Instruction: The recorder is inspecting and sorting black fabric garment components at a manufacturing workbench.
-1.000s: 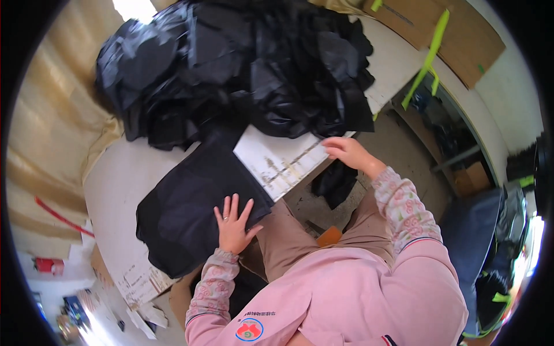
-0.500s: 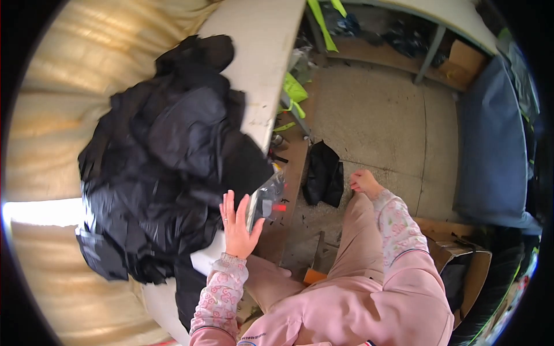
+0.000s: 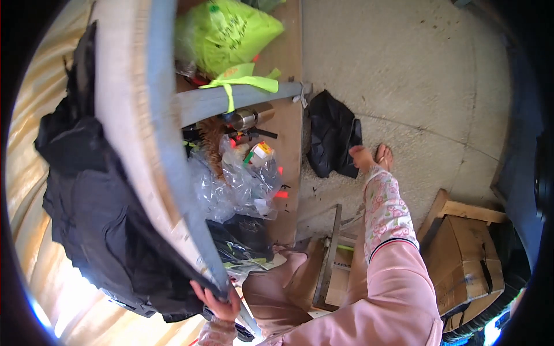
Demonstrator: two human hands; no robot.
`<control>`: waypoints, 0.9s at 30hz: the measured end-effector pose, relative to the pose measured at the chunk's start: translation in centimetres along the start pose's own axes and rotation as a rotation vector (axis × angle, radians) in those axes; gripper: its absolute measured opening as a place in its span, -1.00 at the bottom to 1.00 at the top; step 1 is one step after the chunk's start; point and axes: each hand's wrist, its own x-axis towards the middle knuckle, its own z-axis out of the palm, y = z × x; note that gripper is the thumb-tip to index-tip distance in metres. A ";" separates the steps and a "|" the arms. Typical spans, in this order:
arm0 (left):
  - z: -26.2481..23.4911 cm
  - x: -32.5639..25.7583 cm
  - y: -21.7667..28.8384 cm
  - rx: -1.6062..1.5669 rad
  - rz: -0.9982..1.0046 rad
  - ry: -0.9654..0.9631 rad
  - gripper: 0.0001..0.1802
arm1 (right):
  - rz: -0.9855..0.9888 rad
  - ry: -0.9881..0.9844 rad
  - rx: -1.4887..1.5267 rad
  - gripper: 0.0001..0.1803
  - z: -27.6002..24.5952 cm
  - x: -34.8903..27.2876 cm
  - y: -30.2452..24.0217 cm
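A crumpled black cloth (image 3: 330, 138) lies on the concrete floor beside the table's lower shelf. My right hand (image 3: 370, 157), in a pink flowered sleeve, reaches down to the cloth's right edge and touches it with fingers apart. My left hand (image 3: 217, 301) grips the grey edge of the table (image 3: 157, 144) at the lower left, next to hanging black fabric. A big pile of black cloth (image 3: 86, 190) covers the tabletop on the left.
Under the table, a shelf holds a yellow-green bag (image 3: 231, 34), a metal cylinder (image 3: 252, 117) and clear plastic bags (image 3: 245, 179). A wooden stool frame (image 3: 330, 262) stands by my legs. A cardboard box (image 3: 467, 259) sits at the right.
My head has tipped further down, so the view now looks under the table. My right hand has reached the black cloth on the floor. My left hand moved from flat on the cloth to gripping the table edge.
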 end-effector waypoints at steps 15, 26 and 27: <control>-2.7 -7.4 -2.8 -0.112 -0.369 -0.198 -0.08 | 0.076 -0.221 0.606 -0.39 8.8 3.2 -2.9; -2.8 1.0 1.6 0.065 -0.108 -0.097 -0.15 | -0.398 -0.215 0.033 -0.61 -0.6 -21.9 -17.2; -3.4 0.9 1.7 0.035 -0.106 -0.084 -0.15 | -0.592 -0.236 -0.003 -0.63 -0.8 -26.8 -19.3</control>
